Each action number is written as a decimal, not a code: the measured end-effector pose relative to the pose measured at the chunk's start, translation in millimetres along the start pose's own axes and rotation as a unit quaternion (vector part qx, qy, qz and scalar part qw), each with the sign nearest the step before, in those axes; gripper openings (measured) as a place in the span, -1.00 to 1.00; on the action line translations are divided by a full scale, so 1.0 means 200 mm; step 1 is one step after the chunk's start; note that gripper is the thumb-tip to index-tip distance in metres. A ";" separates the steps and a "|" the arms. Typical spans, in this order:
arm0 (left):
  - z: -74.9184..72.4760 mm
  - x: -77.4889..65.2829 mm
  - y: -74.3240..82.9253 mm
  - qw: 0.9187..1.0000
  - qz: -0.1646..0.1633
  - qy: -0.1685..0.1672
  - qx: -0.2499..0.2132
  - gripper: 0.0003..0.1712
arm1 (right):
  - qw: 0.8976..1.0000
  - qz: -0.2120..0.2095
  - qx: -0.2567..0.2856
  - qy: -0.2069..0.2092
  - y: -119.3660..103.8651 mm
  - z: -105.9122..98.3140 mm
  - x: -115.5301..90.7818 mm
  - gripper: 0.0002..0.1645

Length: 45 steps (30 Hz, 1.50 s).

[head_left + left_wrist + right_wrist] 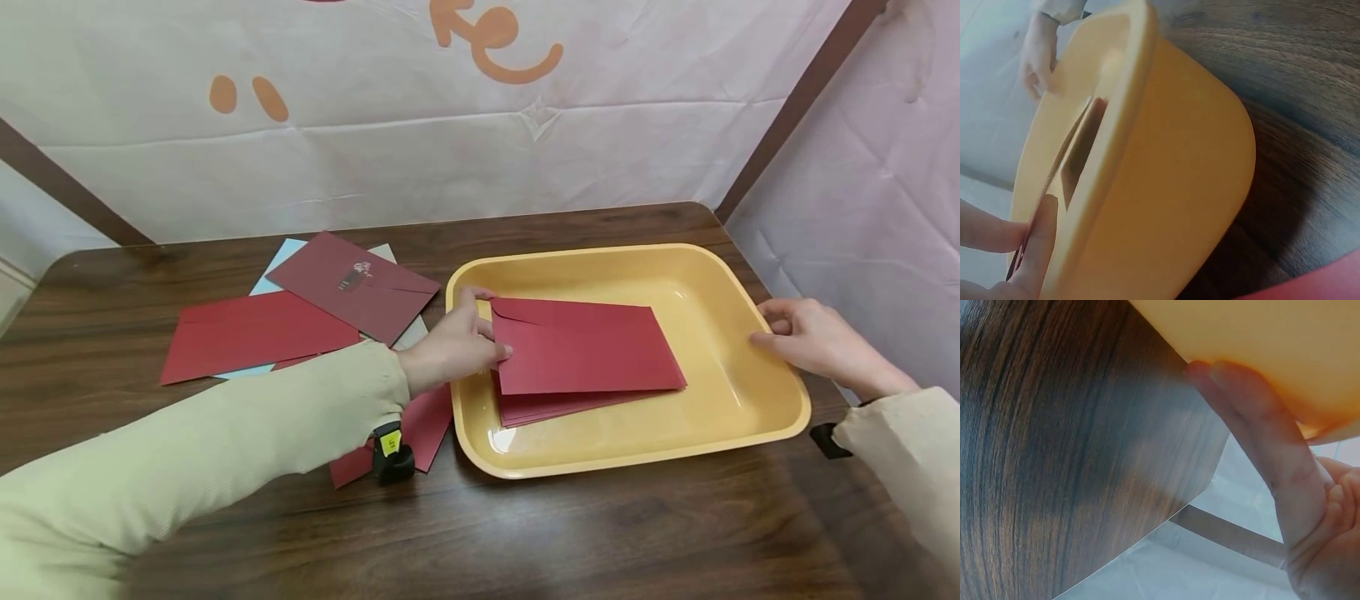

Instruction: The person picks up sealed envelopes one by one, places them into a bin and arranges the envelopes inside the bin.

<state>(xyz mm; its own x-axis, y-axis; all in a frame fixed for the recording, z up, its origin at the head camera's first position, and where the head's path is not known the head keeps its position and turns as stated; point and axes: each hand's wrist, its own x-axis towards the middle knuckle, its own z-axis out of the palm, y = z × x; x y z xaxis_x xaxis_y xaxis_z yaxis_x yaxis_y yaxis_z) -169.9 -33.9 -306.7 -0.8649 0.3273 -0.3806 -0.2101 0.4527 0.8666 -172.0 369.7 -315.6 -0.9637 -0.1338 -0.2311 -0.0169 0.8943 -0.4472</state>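
The left hand point(459, 346) pinches 1 red envelope point(588, 346) inside 1 yellow tray point(708, 333), above further red envelopes point(536, 408), count unclear. The right hand point(828, 342) grips the tray's right rim. 1 printed maroon envelope point(382, 292) lies left.

Glossy plas. tray point(705, 358), paper envs point(588, 346)

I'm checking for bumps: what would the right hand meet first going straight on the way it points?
The yellow tray, at its right end: the right hand has its fingers against the outer wall, so going straight on would probably push the tray, though exact depth is unclear.
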 end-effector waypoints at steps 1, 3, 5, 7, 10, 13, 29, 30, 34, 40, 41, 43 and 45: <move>0.01 0.00 0.00 1.000 -0.001 0.002 0.006 -0.17 | 1.000 -0.001 0.000 0.001 0.00 0.00 0.00 -0.58; 0.02 0.01 0.01 1.000 -0.002 0.008 0.023 -0.16 | 1.000 -0.002 -0.001 0.002 0.00 0.00 0.00 -0.59; 0.03 0.02 0.01 0.999 -0.004 0.015 0.051 -0.16 | 1.000 -0.005 0.001 0.004 0.00 0.00 0.00 -0.60; 0.04 0.02 0.02 0.997 -0.007 0.019 0.080 -0.17 | 1.000 -0.008 0.007 0.005 0.01 0.00 0.00 -0.61; 0.05 0.02 0.03 0.991 -0.012 0.021 0.134 -0.21 | 1.000 -0.012 0.024 0.004 0.01 0.01 0.00 -0.62; 0.06 0.02 0.05 0.983 -0.020 0.017 0.183 -0.16 | 0.999 -0.011 0.038 -0.001 0.01 0.01 0.00 -0.62; 0.15 0.05 0.07 0.943 -0.119 -0.023 0.310 -0.33 | 1.000 0.001 0.005 0.000 0.00 0.01 0.00 -0.57; 0.15 0.05 0.07 0.940 -0.121 -0.022 0.317 -0.31 | 1.000 0.002 0.003 0.000 0.00 0.01 0.00 -0.57; 0.16 0.05 0.07 0.934 -0.130 -0.022 0.332 -0.19 | 1.000 0.001 0.002 0.003 0.00 0.01 0.00 -0.57; 0.16 0.04 0.07 0.934 -0.131 -0.025 0.332 -0.01 | 1.000 -0.003 0.003 0.006 0.01 0.01 0.00 -0.58; 0.16 0.04 0.07 0.933 -0.126 -0.023 0.336 -0.01 | 1.000 -0.005 0.003 0.007 0.01 0.01 0.00 -0.59; 0.16 0.03 0.08 0.934 -0.114 -0.017 0.339 -0.01 | 1.000 -0.008 0.002 0.010 0.01 0.01 0.00 -0.60; 0.14 0.02 0.10 0.934 -0.100 -0.014 0.342 -0.02 | 1.000 -0.010 0.001 0.011 0.01 0.02 0.00 -0.60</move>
<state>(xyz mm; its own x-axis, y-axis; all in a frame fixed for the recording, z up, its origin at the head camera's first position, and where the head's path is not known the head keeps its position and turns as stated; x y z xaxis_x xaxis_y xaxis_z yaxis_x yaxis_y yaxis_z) -164.3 -0.3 -300.7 -0.8255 0.1956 -0.5294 -0.0178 0.9286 0.3708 -171.8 370.8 -319.7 -0.9689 -0.1413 -0.2034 -0.0347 0.8907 -0.4534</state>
